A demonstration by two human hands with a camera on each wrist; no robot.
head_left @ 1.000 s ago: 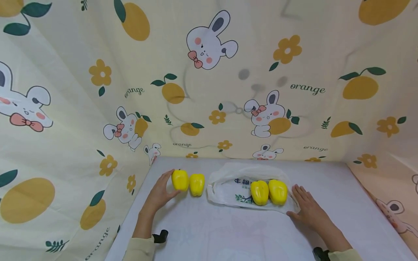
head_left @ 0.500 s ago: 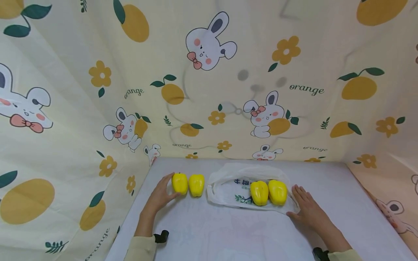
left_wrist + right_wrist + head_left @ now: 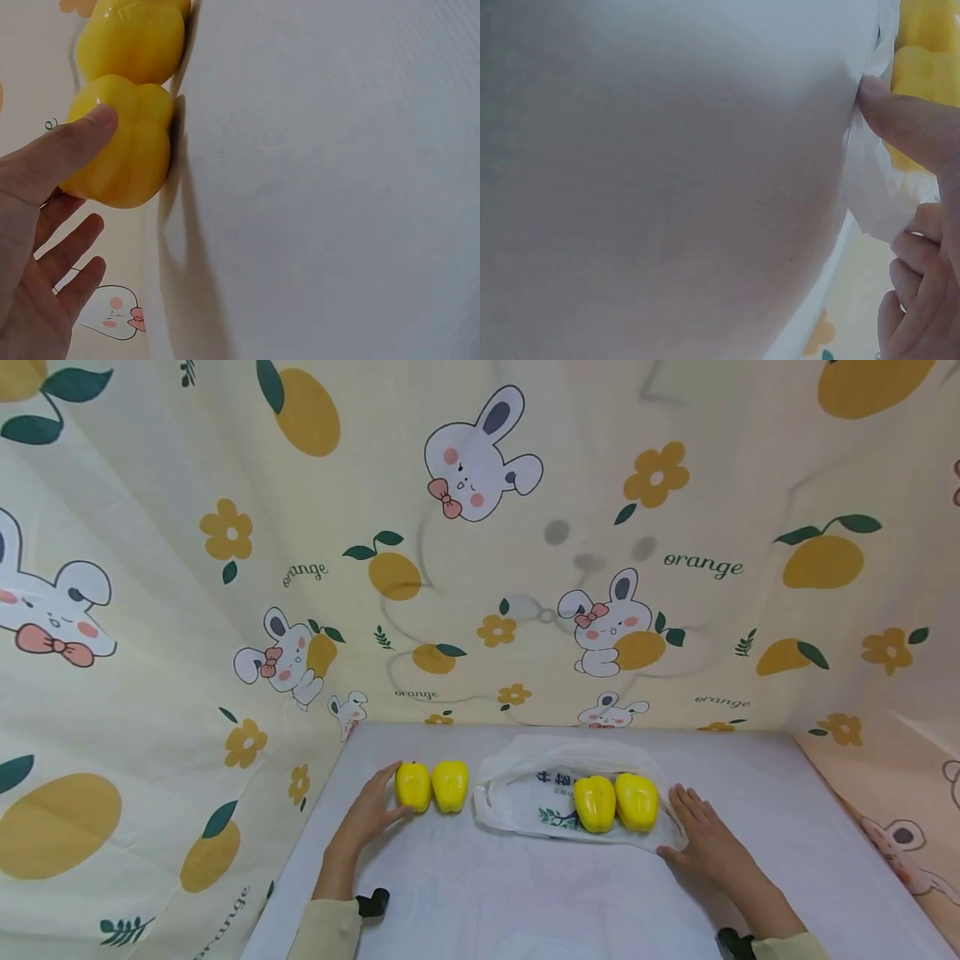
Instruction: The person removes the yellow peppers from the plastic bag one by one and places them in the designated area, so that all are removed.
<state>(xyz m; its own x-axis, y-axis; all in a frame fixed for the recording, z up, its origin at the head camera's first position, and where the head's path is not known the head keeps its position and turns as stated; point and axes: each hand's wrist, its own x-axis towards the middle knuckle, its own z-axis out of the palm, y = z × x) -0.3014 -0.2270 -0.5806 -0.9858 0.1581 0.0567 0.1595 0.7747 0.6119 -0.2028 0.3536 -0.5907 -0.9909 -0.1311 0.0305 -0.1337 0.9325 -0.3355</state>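
My left hand [image 3: 370, 810] holds a yellow bell pepper [image 3: 413, 787] between thumb and fingers at the left of the white table. In the left wrist view, the thumb [image 3: 101, 116] lies across that pepper's side. A second yellow bell pepper [image 3: 451, 787] stands right beside it. Two more yellow bell peppers [image 3: 596, 804] sit side by side on a white plastic bag [image 3: 517, 814] with printed writing and a tree. Against the bag's right edge rests my right hand [image 3: 712, 843], fingers extended; its thumb [image 3: 900, 116] touches the bag in the right wrist view.
The white table [image 3: 540, 893] meets a cloth backdrop [image 3: 480, 568] printed with rabbits, oranges and flowers at its back and sides. A dark wrist strap [image 3: 372, 903] shows at the left sleeve, and another [image 3: 735, 943] at the right.
My left hand has lowered the bell pepper it holds, so it now stands level with its neighbour on the table. The right hand and the bag have stayed put.
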